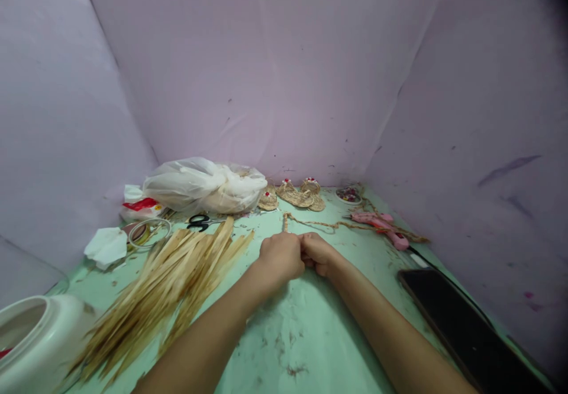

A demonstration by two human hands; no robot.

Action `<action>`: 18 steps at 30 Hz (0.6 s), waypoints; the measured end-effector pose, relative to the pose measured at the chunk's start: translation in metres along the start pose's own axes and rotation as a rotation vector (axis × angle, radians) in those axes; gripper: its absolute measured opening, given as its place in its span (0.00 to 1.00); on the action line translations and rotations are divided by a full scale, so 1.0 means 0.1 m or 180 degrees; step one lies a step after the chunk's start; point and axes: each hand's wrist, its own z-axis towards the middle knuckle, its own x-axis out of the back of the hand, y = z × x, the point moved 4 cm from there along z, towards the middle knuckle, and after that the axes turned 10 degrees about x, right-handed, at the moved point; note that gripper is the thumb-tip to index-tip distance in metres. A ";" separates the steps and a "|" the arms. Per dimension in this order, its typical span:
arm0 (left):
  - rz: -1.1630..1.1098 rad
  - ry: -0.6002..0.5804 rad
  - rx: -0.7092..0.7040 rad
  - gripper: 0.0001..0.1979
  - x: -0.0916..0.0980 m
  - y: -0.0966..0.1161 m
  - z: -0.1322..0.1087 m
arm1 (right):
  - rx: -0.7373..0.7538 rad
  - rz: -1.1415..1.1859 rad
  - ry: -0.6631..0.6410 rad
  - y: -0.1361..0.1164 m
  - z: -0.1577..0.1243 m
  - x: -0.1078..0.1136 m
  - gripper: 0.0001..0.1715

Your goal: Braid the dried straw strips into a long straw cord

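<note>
My left hand (282, 256) is closed around a braided straw cord (286, 223), which comes out above the fist and then bends off to the right across the table. Pressed against it, my right hand (317, 254) is closed too, its fingers curled in. Whatever sits between those right fingers is hidden. Left of my hands lies a fanned bundle of dry, flat straw-coloured leaf strips (177, 287). The cord's far stretch runs up to a pink glue gun (381, 225) on the right.
Black-handled scissors (199, 222), tape rolls (148, 233) and a white plastic bag (204, 184) lie behind the strips. Small woven straw pieces with red beads (295, 194) and a bead dish (348, 195) stand at the back. A white pot (57, 329) and dark phone (461, 323) flank my arms.
</note>
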 end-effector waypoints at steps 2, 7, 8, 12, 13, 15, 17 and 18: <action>0.0170 0.0228 0.0054 0.05 0.15 -0.05 0.06 | -0.0016 0.0001 -0.0233 0.00 0.01 0.01 0.04; -0.0675 0.0178 0.0619 0.07 0.34 -0.27 0.26 | -0.0031 -0.0026 -0.0518 -0.01 0.02 0.01 0.04; -0.0949 -0.0179 0.0710 0.07 0.28 -0.29 0.29 | -0.0033 0.0027 -0.0502 -0.01 0.02 0.01 0.04; -0.1543 -0.1177 0.0766 0.07 0.03 -0.31 0.31 | -0.0004 -0.0097 -0.0465 -0.02 0.02 0.01 0.06; -0.1455 -0.1127 0.0770 0.08 0.01 -0.31 0.31 | 0.0070 -0.0306 -0.0412 -0.03 0.02 0.02 0.06; -0.1040 -0.0809 0.0764 0.10 0.01 -0.30 0.31 | 0.0309 -0.0943 -0.0216 -0.07 0.03 0.04 0.06; -0.0507 -0.0353 0.0764 0.09 0.05 -0.29 0.32 | 0.0607 -0.1777 0.0043 -0.14 0.00 0.04 0.06; -0.0266 -0.0097 0.0754 0.07 0.07 -0.28 0.33 | 0.0757 -0.2218 0.0167 -0.19 -0.03 0.03 0.07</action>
